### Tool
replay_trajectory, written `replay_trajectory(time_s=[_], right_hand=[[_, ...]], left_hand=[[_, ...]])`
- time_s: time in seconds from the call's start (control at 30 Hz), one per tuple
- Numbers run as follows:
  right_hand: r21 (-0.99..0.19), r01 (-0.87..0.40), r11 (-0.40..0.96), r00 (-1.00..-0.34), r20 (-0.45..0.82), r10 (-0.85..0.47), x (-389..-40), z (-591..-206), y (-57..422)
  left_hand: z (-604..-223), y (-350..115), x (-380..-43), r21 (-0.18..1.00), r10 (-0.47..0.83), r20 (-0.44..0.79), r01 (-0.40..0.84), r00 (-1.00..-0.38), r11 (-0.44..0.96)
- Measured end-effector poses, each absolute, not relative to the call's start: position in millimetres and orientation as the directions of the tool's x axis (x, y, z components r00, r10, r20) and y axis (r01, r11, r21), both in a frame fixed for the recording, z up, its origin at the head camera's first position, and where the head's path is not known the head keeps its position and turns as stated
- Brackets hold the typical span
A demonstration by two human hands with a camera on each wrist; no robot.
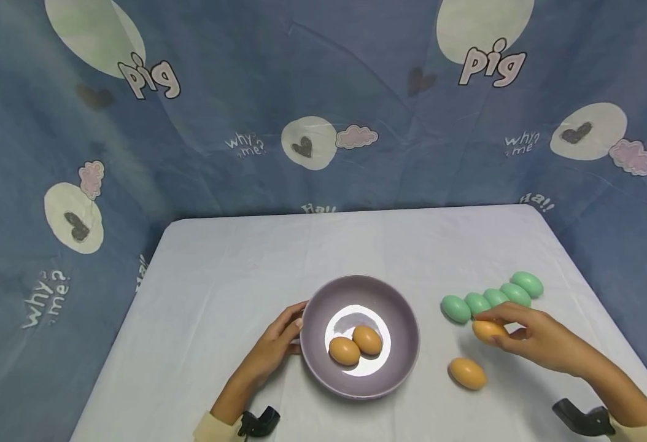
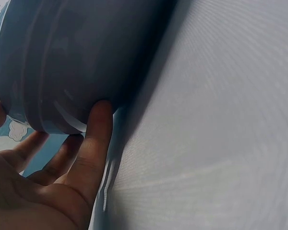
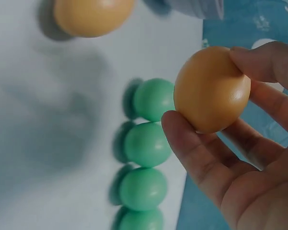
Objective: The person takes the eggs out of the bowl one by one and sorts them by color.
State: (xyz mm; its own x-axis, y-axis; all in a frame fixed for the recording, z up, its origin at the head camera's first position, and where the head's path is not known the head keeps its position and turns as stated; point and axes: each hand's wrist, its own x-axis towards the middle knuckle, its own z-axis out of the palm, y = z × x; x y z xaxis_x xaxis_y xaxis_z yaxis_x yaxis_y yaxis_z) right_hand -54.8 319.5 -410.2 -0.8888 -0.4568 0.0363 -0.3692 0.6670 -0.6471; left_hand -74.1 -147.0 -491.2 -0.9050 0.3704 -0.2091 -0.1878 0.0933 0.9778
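Left hand (image 1: pixel 272 345) grips bowl (image 1: pixel 356 383) at nine o'clock, likely steadying it; right hand (image 1: pixel 544 339) pinches orange egg (image 1: pixel 487 331) towards three.

Table (image 1: pixel 235 258) has a white cover w/ faint creases, far corners rounded. 5 green eggs (image 1: pixel 495 298) lie on it in a diag. row, R side of head view, farthest-R one highest up. Blue backdrop (image 1: pixel 202 172) hangs behind + along both sides, some folds. Prints on it: "pig" lettering (image 1: pixel 492 62) x2, pale w/ dark outline, each by a big pale oval (image 1: pixel 480 27) cut off at top; smaller cream ovals (image 1: pixel 319 138) w/ dark hearts (image 1: pixel 302 147), pink clouds (image 1: pixel 356 136) adjoining; "why me?" text (image 1: pixel 245 144) x3; "Ha!!" text (image 1: pixel 318 209) nr table's back edge.
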Motion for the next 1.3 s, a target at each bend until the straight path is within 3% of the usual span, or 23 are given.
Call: replay_trajectory(time_s=[0.27,1.3], right_hand=[[-0.653,-0.311,0.690,-0.914,0.008,-0.405,-52.0,-421.1,323.8],[-0.609,-0.275,0.744,-0.929,-0.031,-0.369,-46.8,-453.9,327.7]], left_hand=[[-488.4,-148.8,-76.3,0.982,0.380,-0.188,-0.169,-0.905,0.084],[-490.6,-144.7,-74.7,0.982,0.378,-0.189,-0.174,-0.906,0.073]])
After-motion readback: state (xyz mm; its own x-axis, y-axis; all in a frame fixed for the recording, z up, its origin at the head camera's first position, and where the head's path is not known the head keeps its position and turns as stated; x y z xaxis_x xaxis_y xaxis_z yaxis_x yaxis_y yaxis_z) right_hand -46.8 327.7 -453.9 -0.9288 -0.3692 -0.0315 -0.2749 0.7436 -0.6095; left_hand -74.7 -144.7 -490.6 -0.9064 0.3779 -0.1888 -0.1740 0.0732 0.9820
